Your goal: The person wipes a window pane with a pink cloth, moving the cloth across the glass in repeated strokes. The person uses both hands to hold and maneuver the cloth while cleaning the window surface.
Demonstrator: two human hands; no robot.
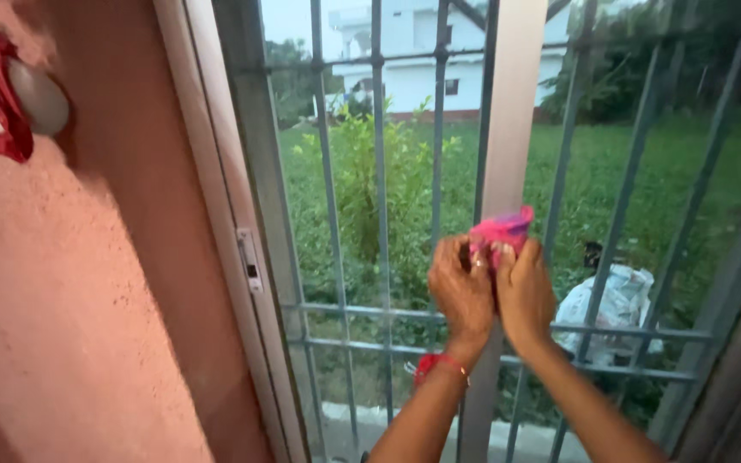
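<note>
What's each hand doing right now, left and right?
Left hand: closed on the crumpled pink cloth, pressed to the pale vertical window post.
Right hand: closed on the same cloth.

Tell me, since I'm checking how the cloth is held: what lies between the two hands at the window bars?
In the head view, the crumpled pink cloth sits between the left hand and right hand, pressed against the pale upright window post.
</note>
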